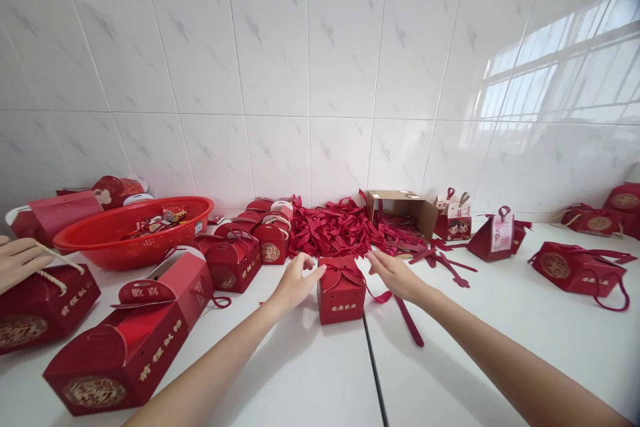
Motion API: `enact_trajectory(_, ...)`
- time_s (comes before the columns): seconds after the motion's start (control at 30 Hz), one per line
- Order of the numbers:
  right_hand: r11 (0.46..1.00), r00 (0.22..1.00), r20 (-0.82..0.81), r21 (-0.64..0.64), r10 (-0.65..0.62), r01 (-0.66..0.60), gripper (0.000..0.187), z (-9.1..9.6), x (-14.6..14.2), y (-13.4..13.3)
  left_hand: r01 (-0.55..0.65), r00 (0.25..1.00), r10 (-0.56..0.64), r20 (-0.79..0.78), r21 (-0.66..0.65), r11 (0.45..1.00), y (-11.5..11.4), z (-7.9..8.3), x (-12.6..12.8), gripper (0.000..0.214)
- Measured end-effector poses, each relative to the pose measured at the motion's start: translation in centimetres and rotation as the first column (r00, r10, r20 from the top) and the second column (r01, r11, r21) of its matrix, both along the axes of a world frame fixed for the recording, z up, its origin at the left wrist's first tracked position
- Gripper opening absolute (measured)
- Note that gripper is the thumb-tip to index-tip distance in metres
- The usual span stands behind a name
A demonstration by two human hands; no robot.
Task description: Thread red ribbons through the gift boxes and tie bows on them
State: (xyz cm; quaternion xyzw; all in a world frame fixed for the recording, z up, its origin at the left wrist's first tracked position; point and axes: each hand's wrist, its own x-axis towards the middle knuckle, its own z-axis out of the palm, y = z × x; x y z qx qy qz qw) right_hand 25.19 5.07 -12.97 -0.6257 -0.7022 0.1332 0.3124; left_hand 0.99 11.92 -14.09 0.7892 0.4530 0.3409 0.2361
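A small red gift box point(341, 300) with gold lettering on its front stands upright before me, at the seam of the white table. A dark red ribbon point(345, 270) lies across its folded petal top. At the upper left corner of the box, my left hand point(299, 283) has its thumb and fingers closed on the ribbon. My right hand point(395, 273) is at the upper right, fingertips pinched by the ribbon, though the grip itself is partly hidden. A loose ribbon tail hangs from the box's right side below that hand. Flat on the table lies a dark red strap point(410, 323).
Behind the box sits a heap of red ribbons point(330, 230) beside an open cardboard box point(403, 207). A red plastic basin point(135, 240) holds wrapped sweets. Red gift boxes point(120, 347) stand left and right. Another person's hand point(20, 260) is at a rope-handled box point(47, 303).
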Motion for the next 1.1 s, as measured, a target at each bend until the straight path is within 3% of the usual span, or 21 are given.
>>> enact_trajectory(0.1, 0.998, 0.996, -0.062, 0.004, 0.065, -0.065, 0.037, -0.9, -1.7, 0.8, 0.025, 0.993, -0.013, 0.115, -0.097, 0.995, -0.5, -0.6, 1.3, 0.03)
enact_trajectory(0.27, 0.999, 0.986, -0.163, 0.0, 0.042, -0.042, 0.037, -2.0, -3.4, 1.1, 0.102, 0.964, -0.03, 0.265, -0.262, 0.96, -1.0, -0.8, 1.7, 0.033)
enact_trajectory(0.43, 1.0, 0.961, -0.274, 0.013, 0.027, -0.024, 0.03, -1.8, -3.0, 0.5, 0.202, 0.95, -0.074, 0.302, -0.417, 0.886, -1.3, -0.1, 1.1, 0.036)
enact_trajectory(0.53, 0.997, 0.946, -0.319, 0.067, 0.051, -0.031, 0.027, -1.5, -2.3, 0.2, 0.211, 0.951, -0.089, 0.296, -0.41, 0.887, -1.1, 0.5, 0.6, 0.04)
enact_trajectory(0.63, 0.987, 0.957, -0.269, 0.145, 0.106, -0.069, 0.027, -1.1, -1.6, -0.2, 0.2, 0.955, -0.097, 0.279, -0.371, 0.907, -0.8, 1.0, 0.1, 0.043)
enact_trajectory(0.8, 0.959, 0.974, 0.002, 0.174, 0.227, -0.224, 0.033, -0.2, -0.5, -1.7, 0.114, 0.982, -0.038, 0.187, -0.413, 0.904, 0.0, 1.3, -0.9, 0.035)
enact_trajectory(0.87, 0.964, 0.976, 0.111, 0.167, 0.189, -0.206, 0.035, -0.2, -0.3, -2.2, 0.092, 0.992, -0.039, 0.12, -0.475, 0.875, 0.3, 1.3, -1.4, 0.025)
enact_trajectory(0.97, 0.979, 0.975, 0.221, 0.198, 0.008, -0.053, 0.034, -0.8, -0.5, -2.3, 0.115, 0.992, -0.123, 0.026, -0.593, 0.797, 0.5, 1.7, -2.1, 0.011)
enact_trajectory(1.1, 0.955, 0.988, 0.114, 0.29, -0.104, 0.067, 0.039, -1.5, -1.1, -1.9, 0.256, 0.951, -0.303, 0.06, -0.7, 0.666, -0.1, 3.1, -2.6, 0.01)
